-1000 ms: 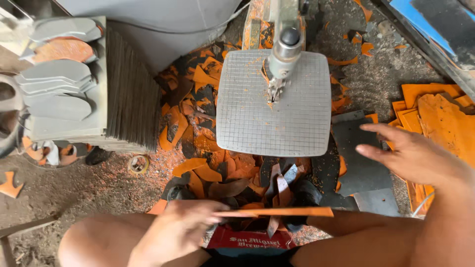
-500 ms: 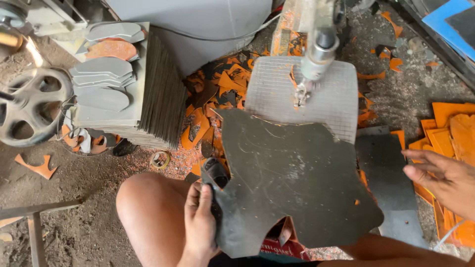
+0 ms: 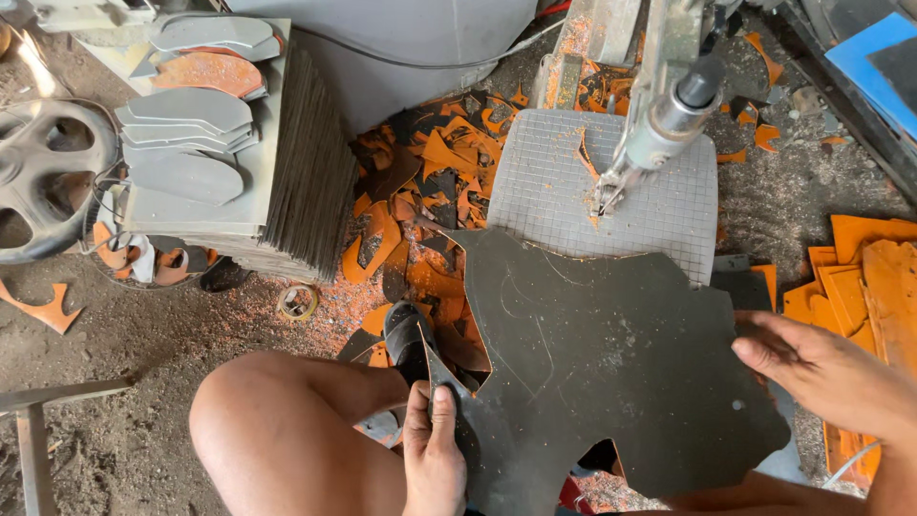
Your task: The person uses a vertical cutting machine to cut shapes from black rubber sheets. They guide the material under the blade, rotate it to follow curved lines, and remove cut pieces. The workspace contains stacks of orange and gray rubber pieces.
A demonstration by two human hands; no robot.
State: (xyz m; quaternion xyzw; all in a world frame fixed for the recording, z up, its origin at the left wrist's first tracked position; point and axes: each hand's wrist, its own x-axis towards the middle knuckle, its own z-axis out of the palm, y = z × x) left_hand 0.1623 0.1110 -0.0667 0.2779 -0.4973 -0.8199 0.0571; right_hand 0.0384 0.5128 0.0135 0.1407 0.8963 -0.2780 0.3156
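Note:
A large dark sheet (image 3: 611, 363) with an irregular cut outline lies flat across my lap and reaches the grey gridded machine table (image 3: 554, 182). My left hand (image 3: 435, 454) grips the sheet's near left edge, thumb on top. My right hand (image 3: 821, 368) rests on the sheet's right edge, fingers spread over it. The machine's metal cutting head (image 3: 659, 124) hangs over the table just beyond the sheet's far edge. Faint sole outlines are drawn on the sheet.
A stack of dark sheets (image 3: 287, 162) topped with grey and orange sole shapes (image 3: 191, 115) stands at the left. Orange and black offcuts (image 3: 420, 182) litter the floor. Orange sheets (image 3: 869, 277) lie at the right. A wheel (image 3: 43, 177) sits far left.
An orange strip lay across my lap a second ago; now the large dark sheet lies there, pushed toward the machine table. My right hand has come in onto its right edge.

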